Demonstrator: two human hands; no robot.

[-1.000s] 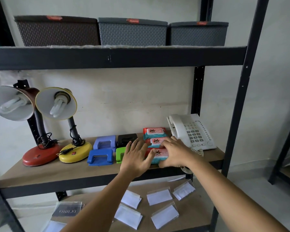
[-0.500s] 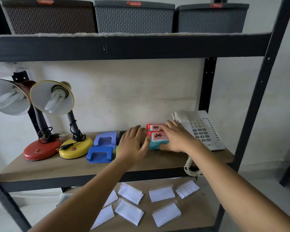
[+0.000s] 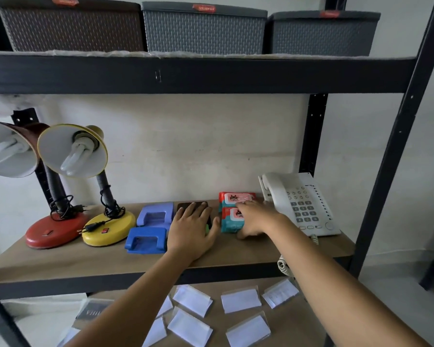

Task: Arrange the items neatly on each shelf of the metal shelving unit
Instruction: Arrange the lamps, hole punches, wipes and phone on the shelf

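Note:
On the middle wooden shelf (image 3: 85, 259), red-and-teal wipe packs (image 3: 232, 216) stand in a row between the hole punches and a white telephone (image 3: 301, 201). My right hand (image 3: 257, 217) lies over the front pack, fingers reaching onto the one behind, thumb at its front right corner. My left hand (image 3: 189, 230) rests flat on a green hole punch (image 3: 207, 227) and the black hole punch (image 3: 186, 206) behind it. A light purple punch (image 3: 154, 214) and a blue punch (image 3: 145, 240) sit to the left.
A red desk lamp (image 3: 53, 231) and a yellow desk lamp (image 3: 108, 226) stand at the shelf's left. Three lidded woven bins (image 3: 203, 31) fill the top shelf. Several clear card holders (image 3: 239, 300) lie on the lower shelf. The phone's coiled cord (image 3: 283, 265) hangs over the front edge.
The wipe packs have been pushed back from the shelf's front into a tighter row beside the telephone. My left hand moved onto the green and black punches. The camera came closer.

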